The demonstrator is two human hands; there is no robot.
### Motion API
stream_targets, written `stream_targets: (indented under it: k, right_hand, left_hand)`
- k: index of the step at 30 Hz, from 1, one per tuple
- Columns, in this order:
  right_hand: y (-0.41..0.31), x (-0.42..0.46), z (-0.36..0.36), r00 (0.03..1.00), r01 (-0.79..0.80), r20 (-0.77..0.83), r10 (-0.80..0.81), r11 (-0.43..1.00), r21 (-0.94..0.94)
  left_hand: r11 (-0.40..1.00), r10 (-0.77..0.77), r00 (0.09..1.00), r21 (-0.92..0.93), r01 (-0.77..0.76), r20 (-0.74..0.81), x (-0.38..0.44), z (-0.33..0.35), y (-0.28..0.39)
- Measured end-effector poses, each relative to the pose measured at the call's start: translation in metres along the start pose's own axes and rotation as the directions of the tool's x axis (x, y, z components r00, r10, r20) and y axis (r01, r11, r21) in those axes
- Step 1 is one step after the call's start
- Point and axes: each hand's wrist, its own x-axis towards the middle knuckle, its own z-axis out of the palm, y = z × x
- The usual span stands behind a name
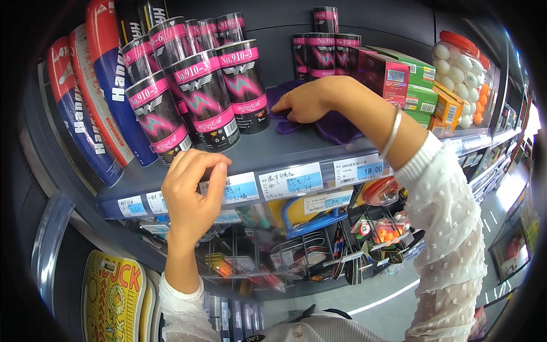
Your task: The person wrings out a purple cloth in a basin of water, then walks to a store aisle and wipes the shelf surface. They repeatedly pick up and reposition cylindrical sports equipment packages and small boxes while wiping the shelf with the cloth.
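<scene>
My right hand (305,102) presses down on a purple cloth (337,128) lying on the shelf board, index finger stretched out and the other fingers bent into the fabric. Left of the cloth stand black and pink shuttlecock tubes (243,87), the closest one beside my fingertip. My left hand (192,192) is at the front edge of the shelf (239,160), thumb apart from the curled fingers and nothing seen in it. It sits just in front of the lower end of another shuttlecock tube (156,113) and covers part of the price labels.
Tall Hangyu tubes (104,81) lean at the left. More tubes (321,53), red boxes (391,79), green boxes (421,100) and jars of table tennis balls (455,72) stand at the right. Price labels (290,181) line the shelf edge. Packaged goods (299,252) hang below.
</scene>
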Motion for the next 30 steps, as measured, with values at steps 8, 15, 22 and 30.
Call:
stream_targets:
  k: [8,15,22,30]
  right_hand:
    - [0.029,0.115,-0.014,0.964,-0.263,-0.001,0.267,0.947,-0.183]
    - [0.053,0.163,-0.021,0.901,-0.423,-0.008,0.434,0.875,-0.237]
    - [0.074,0.179,-0.022,0.889,-0.438,0.042,0.456,0.873,-0.213]
    - [0.045,0.109,-0.034,0.820,-0.453,0.336,0.464,0.884,-0.116]
  left_hand:
    - [0.999,0.053,0.997,0.016,-0.052,-0.055,-0.001,0.007,-0.003]
    - [0.999,0.034,0.996,0.044,-0.030,-0.088,-0.005,0.012,-0.004]
    - [0.999,0.043,0.993,0.035,-0.039,-0.111,-0.003,0.010,-0.005]
    - [0.998,0.066,0.992,0.016,-0.065,-0.111,0.001,0.016,-0.004]
